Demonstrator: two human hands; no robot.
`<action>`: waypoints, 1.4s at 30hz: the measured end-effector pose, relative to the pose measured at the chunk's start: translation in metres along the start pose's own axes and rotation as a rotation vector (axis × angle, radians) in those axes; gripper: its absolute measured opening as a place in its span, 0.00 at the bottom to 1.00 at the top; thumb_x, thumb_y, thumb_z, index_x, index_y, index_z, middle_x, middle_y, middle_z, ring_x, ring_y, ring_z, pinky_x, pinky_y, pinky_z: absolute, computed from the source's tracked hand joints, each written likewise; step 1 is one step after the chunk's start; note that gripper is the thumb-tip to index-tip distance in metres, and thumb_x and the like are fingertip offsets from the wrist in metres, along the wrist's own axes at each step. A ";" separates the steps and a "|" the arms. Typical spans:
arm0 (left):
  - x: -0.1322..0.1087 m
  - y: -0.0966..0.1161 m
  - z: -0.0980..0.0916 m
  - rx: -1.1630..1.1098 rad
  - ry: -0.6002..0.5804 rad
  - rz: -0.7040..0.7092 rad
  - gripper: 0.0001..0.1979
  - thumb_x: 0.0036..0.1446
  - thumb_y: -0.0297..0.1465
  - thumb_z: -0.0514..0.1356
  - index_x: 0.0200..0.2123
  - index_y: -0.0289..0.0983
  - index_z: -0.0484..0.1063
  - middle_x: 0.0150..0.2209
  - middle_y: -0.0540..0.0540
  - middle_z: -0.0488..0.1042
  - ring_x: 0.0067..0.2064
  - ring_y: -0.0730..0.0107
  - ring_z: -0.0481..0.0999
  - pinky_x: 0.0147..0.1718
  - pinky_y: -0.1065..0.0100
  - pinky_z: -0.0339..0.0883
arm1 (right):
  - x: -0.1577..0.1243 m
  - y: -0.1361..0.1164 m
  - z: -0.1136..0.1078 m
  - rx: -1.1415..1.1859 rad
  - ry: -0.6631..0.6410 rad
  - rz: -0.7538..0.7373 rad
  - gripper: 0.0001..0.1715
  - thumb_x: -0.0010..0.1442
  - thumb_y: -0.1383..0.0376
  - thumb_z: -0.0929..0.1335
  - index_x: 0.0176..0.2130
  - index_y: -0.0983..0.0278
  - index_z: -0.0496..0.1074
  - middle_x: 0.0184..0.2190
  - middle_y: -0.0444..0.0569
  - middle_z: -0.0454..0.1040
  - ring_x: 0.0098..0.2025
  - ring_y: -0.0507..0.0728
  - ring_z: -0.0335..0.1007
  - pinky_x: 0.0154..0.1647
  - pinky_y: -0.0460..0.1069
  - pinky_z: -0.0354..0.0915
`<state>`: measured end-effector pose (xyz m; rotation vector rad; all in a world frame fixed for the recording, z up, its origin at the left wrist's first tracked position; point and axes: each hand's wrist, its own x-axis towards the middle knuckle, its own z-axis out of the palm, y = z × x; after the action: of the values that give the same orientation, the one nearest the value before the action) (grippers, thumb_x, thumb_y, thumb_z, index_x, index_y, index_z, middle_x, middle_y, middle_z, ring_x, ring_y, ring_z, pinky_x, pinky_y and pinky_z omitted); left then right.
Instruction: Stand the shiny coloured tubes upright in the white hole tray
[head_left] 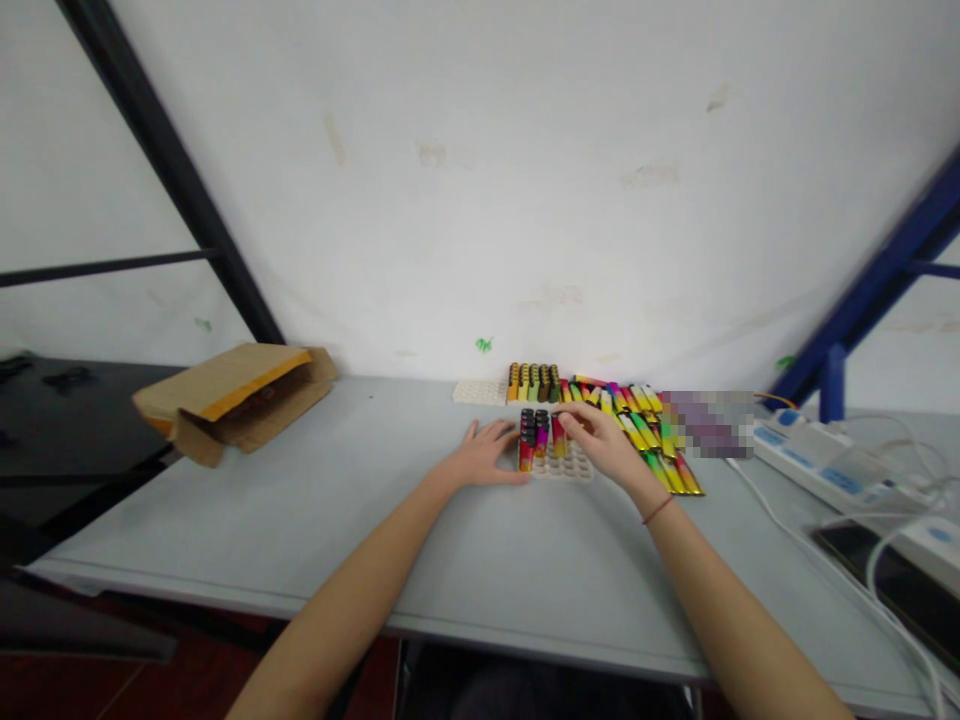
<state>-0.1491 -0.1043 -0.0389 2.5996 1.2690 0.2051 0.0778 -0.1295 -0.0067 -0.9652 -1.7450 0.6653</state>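
Note:
A small white holed tray (564, 466) lies on the grey table (315, 500), with several colourful tubes (532, 438) standing upright in its left holes. My left hand (484, 456) lies flat on the table, fingers spread, touching the tray's left edge. Over the tray's right side, my right hand (604, 435) pinches one red-yellow tube (558, 436) with its fingertips above a hole. A heap of loose colourful tubes (645, 425) lies on the table just right of that hand.
A second white tray (480, 392) with upright tubes (534, 382) stands by the wall. An open cardboard box (229, 398) lies at the left. Power strips (825, 462), white cables and a dark phone (892, 585) occupy the right. A blue frame post (831, 385) rises nearby.

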 end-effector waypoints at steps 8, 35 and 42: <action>0.000 -0.001 0.000 0.009 0.006 0.011 0.41 0.52 0.56 0.58 0.64 0.43 0.52 0.66 0.39 0.52 0.66 0.47 0.49 0.60 0.36 0.32 | -0.005 -0.004 0.002 -0.047 -0.161 0.055 0.12 0.60 0.59 0.66 0.39 0.62 0.75 0.35 0.49 0.77 0.35 0.56 0.73 0.36 0.49 0.68; 0.001 -0.005 0.007 0.028 0.014 0.014 0.44 0.51 0.59 0.56 0.65 0.42 0.51 0.66 0.38 0.51 0.67 0.46 0.48 0.62 0.38 0.32 | -0.007 -0.018 0.000 -0.298 -0.146 -0.108 0.05 0.57 0.67 0.67 0.33 0.61 0.75 0.31 0.48 0.76 0.32 0.56 0.71 0.34 0.50 0.67; 0.000 -0.004 0.003 0.062 0.003 0.015 0.43 0.53 0.57 0.56 0.65 0.40 0.51 0.66 0.36 0.51 0.66 0.46 0.49 0.61 0.37 0.33 | -0.003 -0.025 -0.019 -0.515 -0.203 -0.038 0.13 0.61 0.63 0.64 0.41 0.63 0.76 0.39 0.51 0.77 0.41 0.57 0.73 0.41 0.49 0.66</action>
<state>-0.1511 -0.1021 -0.0432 2.6622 1.2769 0.1745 0.0891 -0.1455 0.0182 -1.2370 -2.1672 0.2953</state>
